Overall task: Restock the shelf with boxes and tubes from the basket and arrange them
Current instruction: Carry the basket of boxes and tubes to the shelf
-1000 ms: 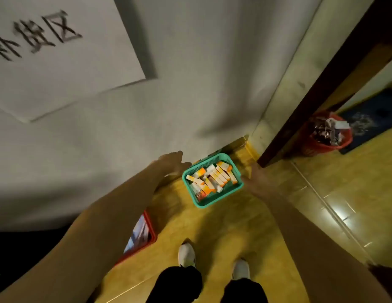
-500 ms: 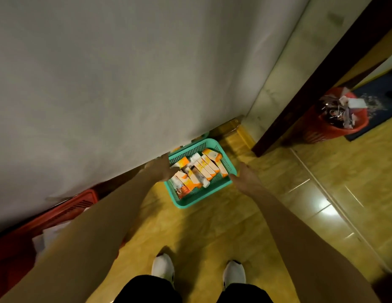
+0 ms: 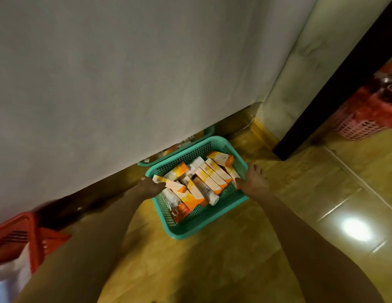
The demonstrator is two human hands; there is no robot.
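Observation:
A teal plastic basket (image 3: 191, 229) stands on the yellow floor, just in front of a large white surface. It holds several orange-and-white boxes (image 3: 214, 177) and tubes (image 3: 178, 209) lying loose. My left hand (image 3: 150, 188) grips the basket's left rim, its thumb over a box end. My right hand (image 3: 253, 182) grips the right rim, fingers curled inside. No shelf is in view.
A second teal basket (image 3: 207, 132) peeks out from under the white surface (image 3: 125, 84) behind the first. A red crate (image 3: 30, 235) sits at the lower left. A red bin (image 3: 370, 114) stands at the right beyond a dark door frame (image 3: 335, 88).
I have bent lower and the basket looks larger. Both hands went from beside the basket to gripping its two side rims.

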